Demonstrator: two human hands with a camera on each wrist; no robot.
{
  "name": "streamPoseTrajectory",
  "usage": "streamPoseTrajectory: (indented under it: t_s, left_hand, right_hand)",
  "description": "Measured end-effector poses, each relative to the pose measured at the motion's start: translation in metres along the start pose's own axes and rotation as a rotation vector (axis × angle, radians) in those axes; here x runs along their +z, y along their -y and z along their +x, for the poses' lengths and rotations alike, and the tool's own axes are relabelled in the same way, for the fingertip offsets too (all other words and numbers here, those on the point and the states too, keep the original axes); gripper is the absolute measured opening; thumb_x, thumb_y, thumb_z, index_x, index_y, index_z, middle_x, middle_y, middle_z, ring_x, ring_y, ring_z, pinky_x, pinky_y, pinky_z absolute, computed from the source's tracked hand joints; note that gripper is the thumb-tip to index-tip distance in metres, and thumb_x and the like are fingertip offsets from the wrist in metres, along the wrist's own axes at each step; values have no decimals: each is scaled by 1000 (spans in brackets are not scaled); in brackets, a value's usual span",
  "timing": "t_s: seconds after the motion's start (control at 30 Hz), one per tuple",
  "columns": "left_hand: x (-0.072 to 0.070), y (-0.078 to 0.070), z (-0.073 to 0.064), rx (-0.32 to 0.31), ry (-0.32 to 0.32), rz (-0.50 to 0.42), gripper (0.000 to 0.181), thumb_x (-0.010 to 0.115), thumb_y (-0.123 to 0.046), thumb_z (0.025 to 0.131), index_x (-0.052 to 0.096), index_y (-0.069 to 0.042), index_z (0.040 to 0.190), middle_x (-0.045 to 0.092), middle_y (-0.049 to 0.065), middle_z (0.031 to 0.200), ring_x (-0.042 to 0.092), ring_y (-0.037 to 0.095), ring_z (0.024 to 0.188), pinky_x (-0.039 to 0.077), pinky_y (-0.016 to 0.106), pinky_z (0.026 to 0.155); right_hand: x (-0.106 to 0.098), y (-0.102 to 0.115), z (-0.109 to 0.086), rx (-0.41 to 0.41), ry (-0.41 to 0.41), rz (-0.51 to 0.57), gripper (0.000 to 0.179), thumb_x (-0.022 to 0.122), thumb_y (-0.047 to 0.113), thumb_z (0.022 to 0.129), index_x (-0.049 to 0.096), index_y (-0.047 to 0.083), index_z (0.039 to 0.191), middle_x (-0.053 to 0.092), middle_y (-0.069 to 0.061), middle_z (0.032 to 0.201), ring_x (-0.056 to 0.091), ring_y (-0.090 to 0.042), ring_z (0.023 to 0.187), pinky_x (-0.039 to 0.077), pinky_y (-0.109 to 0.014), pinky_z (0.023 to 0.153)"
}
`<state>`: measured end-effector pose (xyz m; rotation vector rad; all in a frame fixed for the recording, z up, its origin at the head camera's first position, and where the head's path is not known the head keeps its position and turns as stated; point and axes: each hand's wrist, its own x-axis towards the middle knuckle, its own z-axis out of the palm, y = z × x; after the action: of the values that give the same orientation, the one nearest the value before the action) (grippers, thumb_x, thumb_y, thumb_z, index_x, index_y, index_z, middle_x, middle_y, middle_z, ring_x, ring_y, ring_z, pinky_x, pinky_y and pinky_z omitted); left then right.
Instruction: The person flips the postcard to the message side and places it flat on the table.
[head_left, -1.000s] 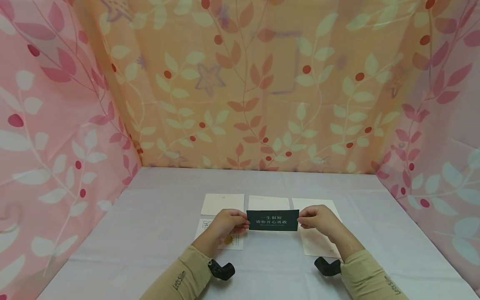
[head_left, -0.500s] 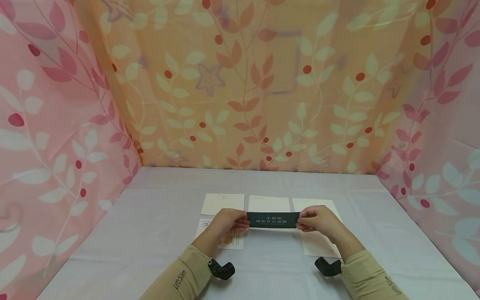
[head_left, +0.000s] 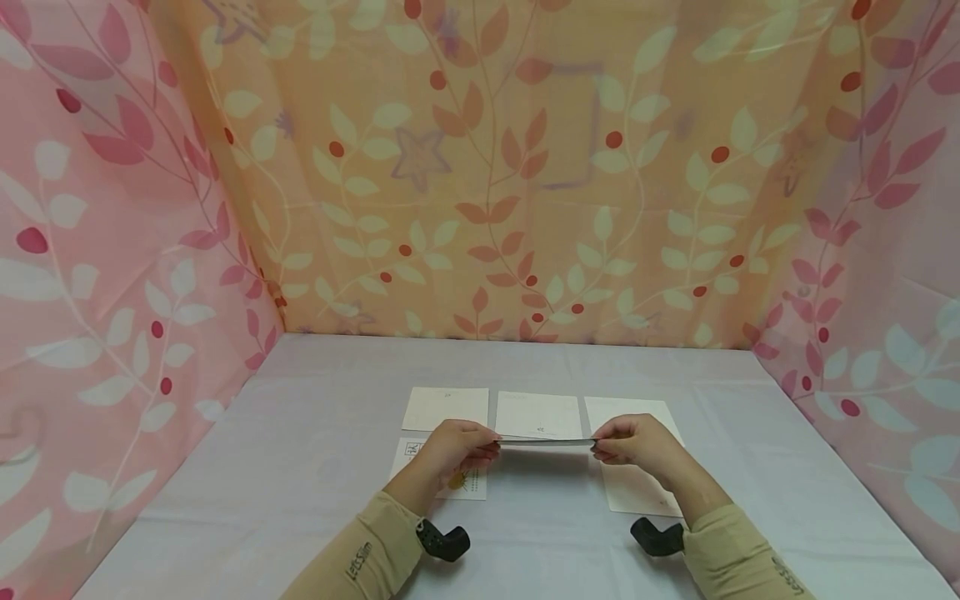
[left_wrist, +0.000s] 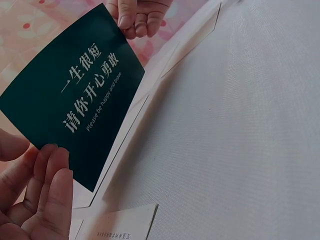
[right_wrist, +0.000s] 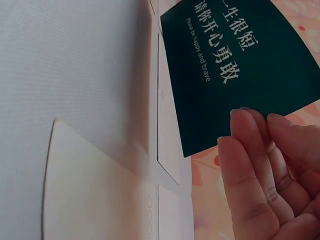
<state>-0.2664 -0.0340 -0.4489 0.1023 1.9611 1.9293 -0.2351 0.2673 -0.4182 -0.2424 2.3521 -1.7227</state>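
Observation:
A dark green postcard (left_wrist: 95, 100) with white Chinese lettering and the words "Please be happy and brave" is held above the table between both hands. My left hand (head_left: 457, 446) pinches its left edge between thumb and fingers. At the opposite edge, my right hand (head_left: 639, 440) grips it in the same way. From the head view the postcard (head_left: 545, 442) lies almost flat, so only its thin edge shows. Both wrist views show its printed face, bowed slightly. A shadow falls on the cloth beneath it. Directly behind it lies a cream card (head_left: 538, 414).
Other cards lie around the hands: a back left card (head_left: 446, 408), a back right card (head_left: 626, 408), a printed front left card (head_left: 474, 485) and a front right card (head_left: 641, 492). White cloth (head_left: 315, 467) covers the table. Patterned curtains (head_left: 487, 167) enclose it on three sides.
The postcard has tipped from showing its green printed face to nearly edge-on in the head view. More of the middle back card is visible. Both hands stay almost in place.

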Motion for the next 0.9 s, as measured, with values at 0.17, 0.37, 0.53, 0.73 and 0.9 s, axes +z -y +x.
streamPoseTrajectory:
  t_s: [0.17,0.37,0.53,0.73,0.9]
  left_hand:
    - [0,-1,0,-1,3,2,31,69,-16,80,65,9,97,67,20,90,66,26,80,54,31,67]
    - [0,0,1,-7,-13,7,29,71,-15,78,66,8,95,67,18,89,66,25,79,54,31,68]
    - [0,2,3,-4,-25,17,21,72,-14,77,68,2,89,67,11,83,65,23,76,54,33,68]
    - [0,5,5,-14,-40,41,17,71,-14,78,68,-1,88,65,7,83,61,18,71,53,31,67]
    - [0,7,5,2,-32,39,18,71,-12,78,65,1,90,64,8,82,61,19,70,54,30,65]
  right_hand:
    - [0,-1,0,2,6,-1,27,62,1,83,56,-19,100,65,-24,89,66,-29,82,53,-42,75]
    - [1,-2,0,5,13,0,24,61,-1,83,56,-18,100,66,-21,89,65,-30,83,54,-39,74]
    - [2,-4,0,10,7,-10,18,58,-1,86,59,-14,99,66,-14,86,65,-29,81,54,-38,74]
    - [5,-6,2,27,-24,-19,22,63,8,85,62,-10,96,65,-9,82,63,-23,73,54,-39,73]
    - [7,-6,2,46,-49,-31,26,67,14,82,63,-9,93,64,-6,76,59,-17,69,54,-35,69]
